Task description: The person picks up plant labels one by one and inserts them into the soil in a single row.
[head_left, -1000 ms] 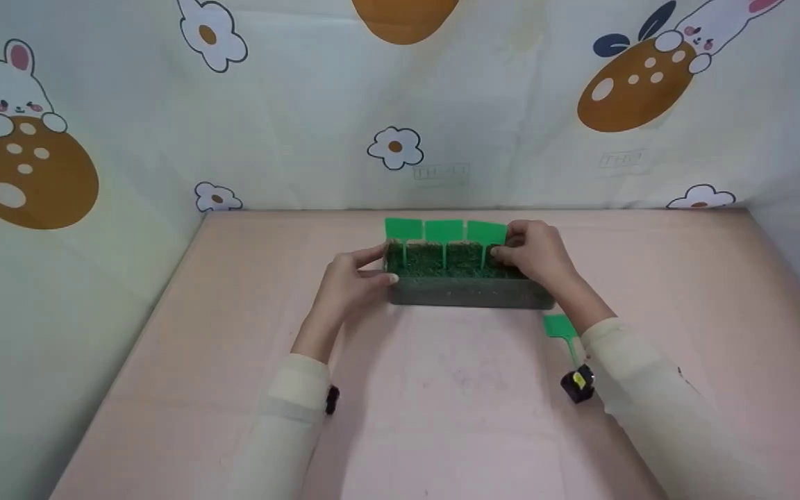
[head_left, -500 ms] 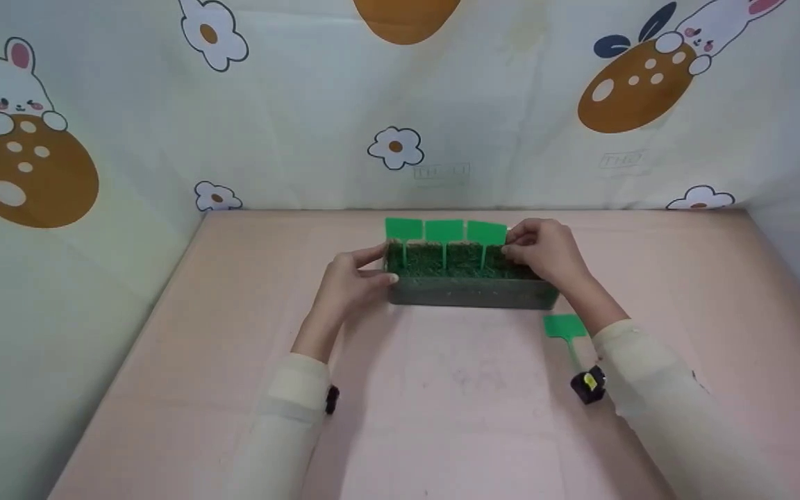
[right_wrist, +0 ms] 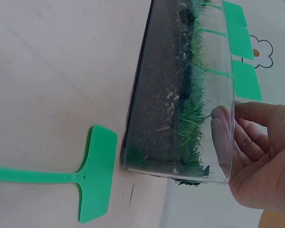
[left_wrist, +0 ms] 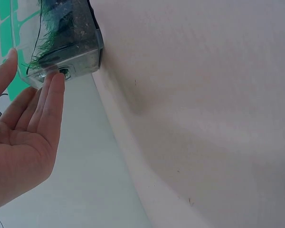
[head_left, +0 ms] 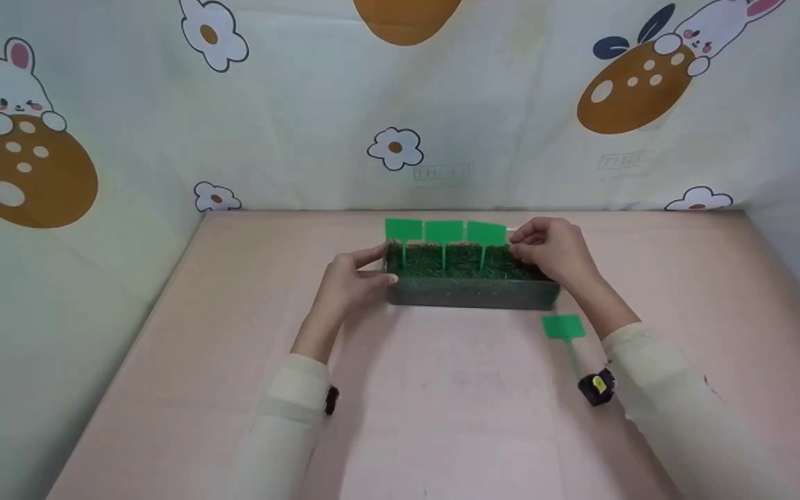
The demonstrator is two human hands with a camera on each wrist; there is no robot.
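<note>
A long clear-walled planter box (head_left: 473, 294) with dark soil and green grass (head_left: 466, 264) stands on the table. Three green plant labels (head_left: 444, 230) stand upright in the grass, from the left end to right of the middle. My left hand (head_left: 350, 279) is at the box's left end; in the left wrist view its straight fingers (left_wrist: 54, 104) touch the end wall. Over the right part reaches my right hand (head_left: 556, 250), fingers bent, with no object seen between them. Through the clear wall in the right wrist view, a digit (right_wrist: 221, 135) shows inside the rim.
Another green label (head_left: 563, 326) lies on the pink tabletop (head_left: 455, 417), right of centre and in front of the box, close to the right wrist's camera (head_left: 596, 386). A printed cloth backdrop (head_left: 310, 139) rises behind the table.
My right hand has moved to the right, away from the rightmost standing label, along the grass. The left hand has stayed at the box's end.
</note>
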